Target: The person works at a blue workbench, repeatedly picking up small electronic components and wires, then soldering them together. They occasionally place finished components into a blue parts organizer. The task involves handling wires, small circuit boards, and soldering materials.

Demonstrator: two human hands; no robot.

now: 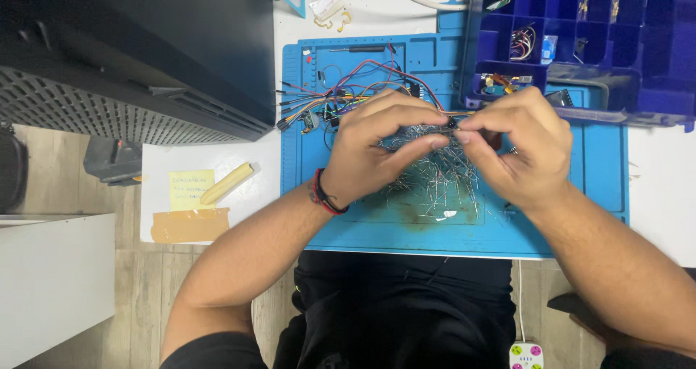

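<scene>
Pinching small part: left hand [373,148] | right hand [518,148] | over blue mat [602,173]

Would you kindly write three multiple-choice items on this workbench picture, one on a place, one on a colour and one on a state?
1. Where does the pile of thin metal pins lie?
A. on the blue work mat
B. in the purple compartment box
C. on the wooden floor

2. What colour is the sticky note?
A. pink
B. yellow
C. green

3. How do the left hand and right hand stand?
A. flat on the mat, far apart
B. both under the desk
C. raised over the pins, fingertips meeting

Answers: 1 A, the pins spread over the mat's middle. 2 B, the note left of the mat is pale yellow. 3 C, both hands pinch together at one small part, too small to identify.
</scene>
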